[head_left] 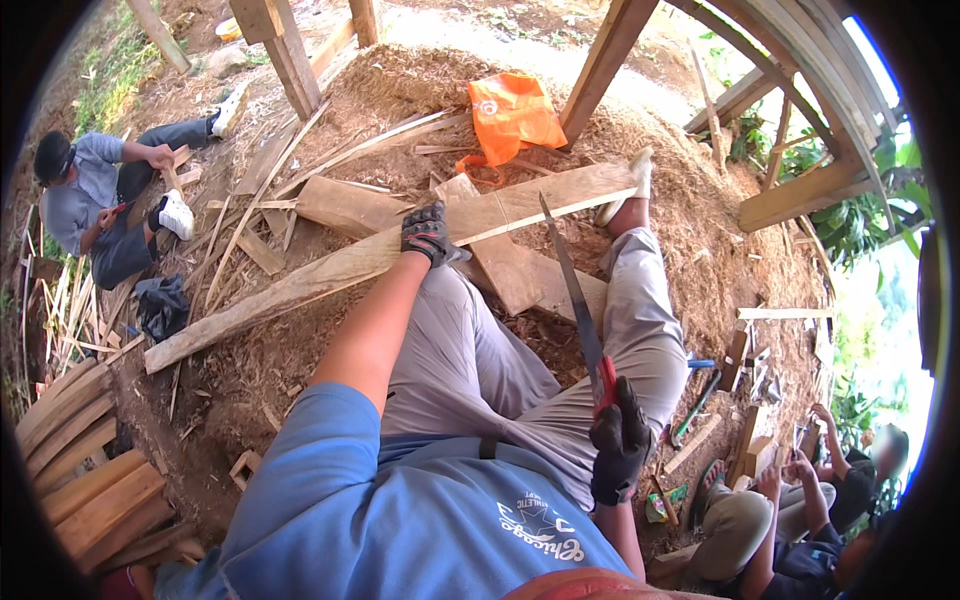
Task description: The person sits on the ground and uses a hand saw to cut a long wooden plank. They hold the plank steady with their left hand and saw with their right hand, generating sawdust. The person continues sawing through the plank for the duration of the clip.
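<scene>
Nearest on the right, the gloved right hand point(622, 440) is wrapped around a handsaw point(580, 310), a pretty simple one: red handle, long dark blade narrowing toward the far end. The tip overlaps the plank's edge from here, can't tell if they touch. Farther out, left of the blade, the gloved left hand point(426, 234) grips the plank point(290, 298). That's long, rough-looking, greyish tan, with a paler edge, slanting near left to far right. Beyond it there's a bright orange bag point(515, 112).
</scene>
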Demonstrator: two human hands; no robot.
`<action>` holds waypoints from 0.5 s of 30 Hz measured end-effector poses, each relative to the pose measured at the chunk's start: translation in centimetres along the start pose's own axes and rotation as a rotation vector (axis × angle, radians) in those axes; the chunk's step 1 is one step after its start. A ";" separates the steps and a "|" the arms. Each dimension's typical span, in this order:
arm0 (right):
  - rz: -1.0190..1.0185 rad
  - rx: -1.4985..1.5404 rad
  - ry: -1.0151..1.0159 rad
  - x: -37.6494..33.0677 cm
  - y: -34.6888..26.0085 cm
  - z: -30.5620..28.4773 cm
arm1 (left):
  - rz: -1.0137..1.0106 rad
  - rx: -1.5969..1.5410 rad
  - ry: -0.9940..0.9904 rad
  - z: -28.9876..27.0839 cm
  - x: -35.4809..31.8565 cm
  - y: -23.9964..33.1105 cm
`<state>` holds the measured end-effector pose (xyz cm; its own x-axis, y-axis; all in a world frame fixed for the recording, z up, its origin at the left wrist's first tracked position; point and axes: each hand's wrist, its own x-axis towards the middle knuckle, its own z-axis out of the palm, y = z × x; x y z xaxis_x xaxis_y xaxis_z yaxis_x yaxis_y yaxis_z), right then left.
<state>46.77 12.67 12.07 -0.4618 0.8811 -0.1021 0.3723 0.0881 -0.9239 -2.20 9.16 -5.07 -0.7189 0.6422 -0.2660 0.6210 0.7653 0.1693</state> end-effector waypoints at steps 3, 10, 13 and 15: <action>-0.020 -0.045 0.028 -1.1 -0.7 -2.3 | -0.010 0.072 -0.005 0.0 0.6 -0.3; 0.170 0.244 0.198 -3.0 0.2 -2.3 | 0.142 0.207 -0.134 -2.0 2.9 -0.6; 0.167 0.211 0.176 -3.8 1.0 -2.3 | 0.322 0.347 -0.376 -3.9 4.7 -2.3; 0.211 0.258 0.134 -4.7 -0.1 -2.2 | 0.324 0.357 -0.383 -2.4 5.3 -3.8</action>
<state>50.70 9.53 13.42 -0.2808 0.9218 -0.2672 0.2252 -0.2074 -0.9520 -9.16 9.77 -4.80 -0.3541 0.7279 -0.5872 0.9029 0.4296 -0.0119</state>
